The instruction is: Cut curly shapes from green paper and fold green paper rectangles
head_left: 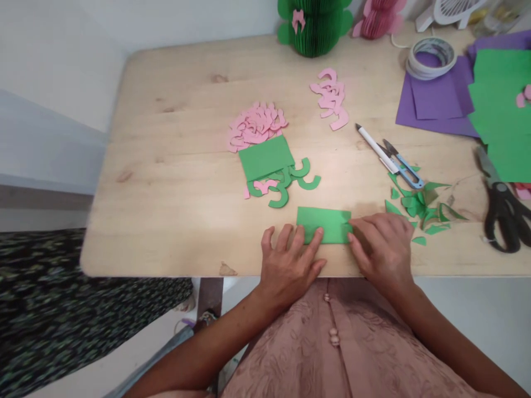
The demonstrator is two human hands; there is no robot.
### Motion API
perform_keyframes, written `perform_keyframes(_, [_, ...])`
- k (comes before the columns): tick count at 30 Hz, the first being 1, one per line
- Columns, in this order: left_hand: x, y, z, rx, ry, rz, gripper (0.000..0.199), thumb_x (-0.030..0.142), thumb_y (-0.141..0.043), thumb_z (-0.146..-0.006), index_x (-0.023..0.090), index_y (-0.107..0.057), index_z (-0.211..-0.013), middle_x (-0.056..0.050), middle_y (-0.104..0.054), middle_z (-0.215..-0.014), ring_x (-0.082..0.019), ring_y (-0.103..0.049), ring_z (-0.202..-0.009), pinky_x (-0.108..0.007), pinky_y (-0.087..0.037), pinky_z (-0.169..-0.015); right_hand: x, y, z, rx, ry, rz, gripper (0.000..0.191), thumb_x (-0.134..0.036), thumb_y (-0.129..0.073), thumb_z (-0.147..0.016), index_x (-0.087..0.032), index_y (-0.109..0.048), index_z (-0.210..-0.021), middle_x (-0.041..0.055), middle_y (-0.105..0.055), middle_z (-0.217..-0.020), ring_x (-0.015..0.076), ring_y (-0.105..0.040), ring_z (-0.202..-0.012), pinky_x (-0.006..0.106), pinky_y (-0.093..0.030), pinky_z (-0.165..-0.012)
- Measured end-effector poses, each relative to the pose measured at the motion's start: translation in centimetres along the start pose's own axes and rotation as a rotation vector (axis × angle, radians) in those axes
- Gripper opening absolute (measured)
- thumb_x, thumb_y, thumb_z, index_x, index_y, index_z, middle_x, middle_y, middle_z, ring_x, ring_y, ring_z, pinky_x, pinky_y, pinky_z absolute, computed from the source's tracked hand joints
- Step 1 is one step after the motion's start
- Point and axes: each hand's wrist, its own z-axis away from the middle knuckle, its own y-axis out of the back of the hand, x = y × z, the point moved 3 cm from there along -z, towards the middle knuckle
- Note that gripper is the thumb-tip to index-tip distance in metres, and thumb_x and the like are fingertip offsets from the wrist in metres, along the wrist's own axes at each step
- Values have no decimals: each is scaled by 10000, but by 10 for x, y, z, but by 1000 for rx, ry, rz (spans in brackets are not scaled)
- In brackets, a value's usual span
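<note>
A light green paper rectangle [326,218] lies near the table's front edge. My left hand [288,265] rests palm down with spread fingers, its index fingertip pressing on this paper and the other fingertips at or beside its left end. At the right end, my right hand [384,243] has thumb and curled index finger closed on the paper's edge. Just beyond sit a darker green rectangle [266,157], green curved cutouts [280,196] and a heap of pink cutouts [257,124]. Green paper scraps [423,207] lie to the right of my right hand.
A white pen [375,148] and blue thread snips [404,168] lie right of centre. Black-handled scissors [501,204], purple sheets [435,97], green sheets [501,110] and tape rolls [431,58] are farther right. More pink cutouts [331,98] and a green honeycomb paper figure [315,27] stand behind.
</note>
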Motion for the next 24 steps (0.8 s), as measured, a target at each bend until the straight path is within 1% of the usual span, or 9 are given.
perform_keyframes(2, [0, 0, 0, -3, -1, 4, 431, 439, -551, -856, 231, -628, -1226, -137, -644, -1092, -323, -516, -1079, -547, -268, -980, -8, 6, 4, 39, 24, 8, 169, -185, -621, -832, -154, -661, -994, 115, -718, -965, 296, -592, -963, 514, -364, -912])
perform_keyframes(3, [0, 0, 0, -5, -1, 6, 432, 437, -552, -856, 232, -625, -1230, -137, -643, -1096, -323, -516, -1078, -549, -269, -977, -14, 8, 6, 15, 62, -21, 199, -171, -606, -839, -157, -656, -1030, 113, -725, -1007, 308, -588, -1021, 534, -346, -942])
perform_keyframes(5, [0, 0, 1, -6, 1, 11, 428, 425, -557, -855, 234, -624, -1232, -137, -642, -1099, -325, -515, -1081, -551, -268, -977, -28, 7, 9, -78, 148, -88, 237, -147, -562, -862, -153, -642, -1085, 98, -730, -1066, 309, -576, -1104, 561, -305, -1000])
perform_keyframes(6, [0, -1, 1, -6, 3, 15, 421, 415, -559, -854, 234, -626, -1229, -137, -641, -1097, -325, -514, -1083, -552, -266, -979, -34, 4, 11, -147, 183, -101, 267, -150, -545, -875, -144, -628, -1129, 100, -716, -1124, 308, -562, -1146, 568, -289, -1023])
perform_keyframes(9, [0, -1, 1, 4, 9, 25, 402, 393, -564, -853, 226, -638, -1211, -139, -639, -1084, -327, -513, -1086, -553, -260, -984, -42, -4, 15, -276, 235, -81, 338, -189, -517, -905, -115, -584, -1228, 122, -651, -1257, 306, -534, -1211, 599, -253, -1063])
perform_keyframes(13, [0, 0, 0, 17, 2, 36, 406, 403, -560, -855, 222, -638, -1210, -141, -633, -1097, -326, -515, -1082, -549, -261, -983, -30, -4, 23, -307, 247, -28, 353, -204, -490, -925, -124, -570, -1260, 150, -625, -1287, 298, -536, -1226, 624, -259, -1062])
perform_keyframes(17, [0, 1, -1, -1, 3, 29, 404, 407, -551, -860, 219, -639, -1206, -137, -647, -1075, -325, -517, -1068, -549, -260, -975, -11, 5, 31, -308, 223, 63, 334, -217, -492, -934, -156, -576, -1252, 134, -609, -1313, 310, -494, -1271, 623, -243, -1062])
perform_keyframes(19, [0, 1, -1, -4, 2, 23, 405, 404, -548, -862, 216, -636, -1210, -137, -651, -1076, -326, -517, -1066, -551, -261, -971, -5, 9, 33, -293, 220, 101, 333, -231, -503, -934, -154, -572, -1251, 121, -608, -1317, 323, -476, -1284, 627, -228, -1063])
perform_keyframes(24, [1, 1, -1, 0, 2, 13, 406, 403, -547, -861, 219, -631, -1213, -138, -650, -1085, -327, -520, -1065, -555, -263, -967, -8, 12, 30, -221, 216, 92, 352, -261, -533, -917, -129, -568, -1241, 144, -626, -1288, 344, -470, -1283, 623, -233, -1054])
